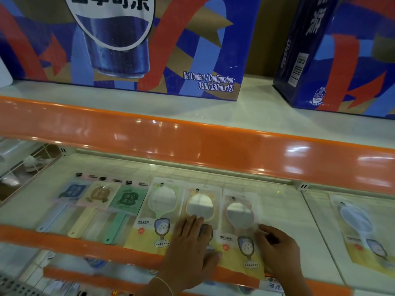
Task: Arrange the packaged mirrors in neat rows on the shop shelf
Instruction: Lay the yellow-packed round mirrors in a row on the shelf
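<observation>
Several packaged hand mirrors lie flat in a row on the white shelf (pixel 284 212). From the left come a blue one (pixel 70 193), a beige one (pixel 99 196) and a green one (pixel 128 199), all back side up. Then follow a green-framed mirror pack (pixel 159 206), a yellow-framed pack (pixel 201 205) and a pink-framed pack (pixel 239 214). My left hand (pixel 190 251) lies flat with straight fingers on the yellow-framed pack. At the right edge of the pink-framed pack, my right hand (pixel 277 251) touches it with curled fingers. Another blue-framed pack (pixel 359 229) lies apart at the right.
An orange shelf lip (pixel 192 146) overhangs the mirrors from above. Two large blue cola cartons (pixel 132 45) (pixel 342 52) stand on the upper shelf. The shelf's own orange front edge (pixel 64 240) runs below the packs. A divider seam (pixel 320 238) separates the right section.
</observation>
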{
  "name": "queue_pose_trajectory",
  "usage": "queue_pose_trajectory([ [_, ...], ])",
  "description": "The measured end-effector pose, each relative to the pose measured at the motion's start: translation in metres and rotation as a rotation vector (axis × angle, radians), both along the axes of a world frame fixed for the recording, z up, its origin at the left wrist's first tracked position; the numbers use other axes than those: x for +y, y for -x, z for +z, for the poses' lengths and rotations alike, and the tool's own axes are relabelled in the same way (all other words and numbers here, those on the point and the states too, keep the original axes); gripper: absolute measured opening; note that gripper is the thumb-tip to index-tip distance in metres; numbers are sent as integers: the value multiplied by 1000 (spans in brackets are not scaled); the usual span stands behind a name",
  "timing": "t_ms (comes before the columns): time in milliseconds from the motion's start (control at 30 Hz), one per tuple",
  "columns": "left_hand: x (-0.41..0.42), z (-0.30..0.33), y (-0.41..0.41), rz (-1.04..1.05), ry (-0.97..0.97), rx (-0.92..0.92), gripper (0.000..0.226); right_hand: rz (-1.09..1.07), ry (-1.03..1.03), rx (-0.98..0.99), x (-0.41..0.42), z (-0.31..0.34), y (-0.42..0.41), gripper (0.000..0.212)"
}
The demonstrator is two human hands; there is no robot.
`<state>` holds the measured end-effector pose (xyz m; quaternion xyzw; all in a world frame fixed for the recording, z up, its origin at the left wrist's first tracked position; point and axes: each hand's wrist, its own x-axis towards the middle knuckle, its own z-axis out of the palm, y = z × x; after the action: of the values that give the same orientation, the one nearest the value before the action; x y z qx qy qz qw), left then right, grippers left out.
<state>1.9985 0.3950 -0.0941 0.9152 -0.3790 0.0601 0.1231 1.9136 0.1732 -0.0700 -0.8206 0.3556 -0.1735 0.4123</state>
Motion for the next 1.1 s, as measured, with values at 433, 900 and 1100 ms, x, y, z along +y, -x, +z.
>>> queue_pose_trajectory([
  [433, 2, 5, -1, -31, -18, 25, 78, -6, -29, -45, -4, -9, -1, 21],
  [900, -2, 6, 0, -11, -27, 39, 76, -91, -37, -72, -8, -13, -6, 13],
  [1100, -1, 5, -1, 1, -24, 42, 74, -85, -4, -44, -9, -14, -7, 15],
])
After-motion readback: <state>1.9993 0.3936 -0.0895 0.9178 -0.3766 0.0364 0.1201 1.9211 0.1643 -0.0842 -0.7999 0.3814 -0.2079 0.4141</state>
